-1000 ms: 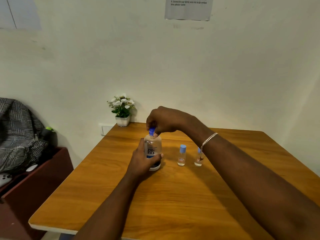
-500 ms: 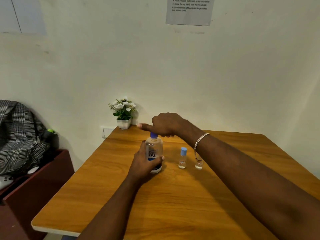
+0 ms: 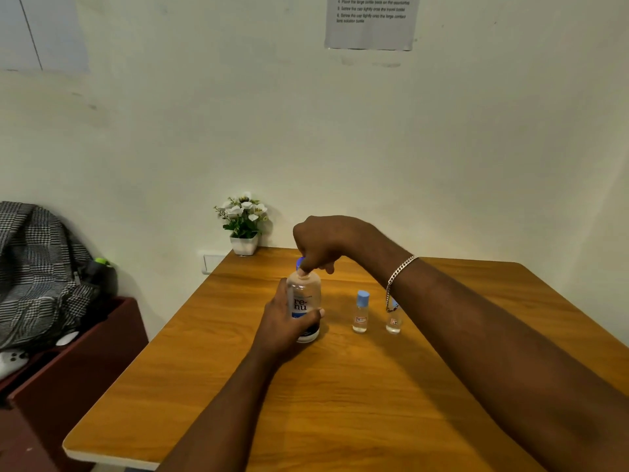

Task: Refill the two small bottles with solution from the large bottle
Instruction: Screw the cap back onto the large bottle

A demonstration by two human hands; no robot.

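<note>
Standing upright on the wooden worktop point(image 3: 340, 403), toward its far left part: the large bottle point(image 3: 304, 301), clear, with a dark printed label and a white base. Wrapped around its lower half from the near left side, the left hand point(image 3: 284, 323), fingers point(image 3: 315, 315) curled round the label and thumb tip showing at the right edge of the bottle. Reaching in from the right and curved over the bottle's top, the right hand point(image 3: 326, 241), fingers point(image 3: 308, 265) bunched together and pinching the blue cap point(image 3: 299, 263), of which only a sliver shows at the left under the knuckles. Hanging loose on the right wrist, a silver chain bracelet point(image 3: 396, 277).

Just to the right of the large bottle, apart from it, the first small bottle point(image 3: 360, 315), upright, clear, closed with a pale blue cap and marked with a small red label. Beside that, further right, the second small bottle point(image 3: 393, 321), upright too, its top hidden behind the bracelet and wrist.

At the far left corner of the worktop, against the wall, a small white pot of white flowers point(image 3: 244, 223). High on the wall, a printed sheet point(image 3: 371, 22), text too small to read fully. Off to the left, on a dark red cabinet point(image 3: 78, 362), a checked bag point(image 3: 37, 267).
</note>
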